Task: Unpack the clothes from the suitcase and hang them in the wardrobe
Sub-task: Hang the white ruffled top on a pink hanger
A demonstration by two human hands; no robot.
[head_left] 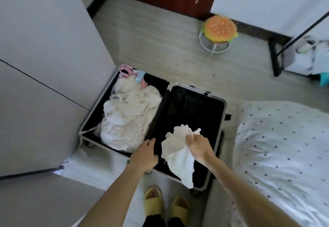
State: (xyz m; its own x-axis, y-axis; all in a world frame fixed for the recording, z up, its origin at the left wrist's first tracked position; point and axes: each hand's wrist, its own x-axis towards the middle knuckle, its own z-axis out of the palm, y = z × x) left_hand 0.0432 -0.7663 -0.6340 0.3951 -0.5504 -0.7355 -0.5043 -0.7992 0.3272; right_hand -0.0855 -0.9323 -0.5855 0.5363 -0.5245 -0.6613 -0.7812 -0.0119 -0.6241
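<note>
a black-lined suitcase [192, 109] is laid open flat on the floor. its left half is filled with crumpled cream clothes [128, 120]; a white garment [178, 153] is held above the right half.

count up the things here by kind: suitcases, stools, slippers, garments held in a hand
suitcase: 1
burger stool: 1
yellow slippers: 2
white garment gripped by the right hand: 1
total: 5

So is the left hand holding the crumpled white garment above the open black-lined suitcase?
No, the right hand grips the white garment; the left hand holds nothing.
</note>
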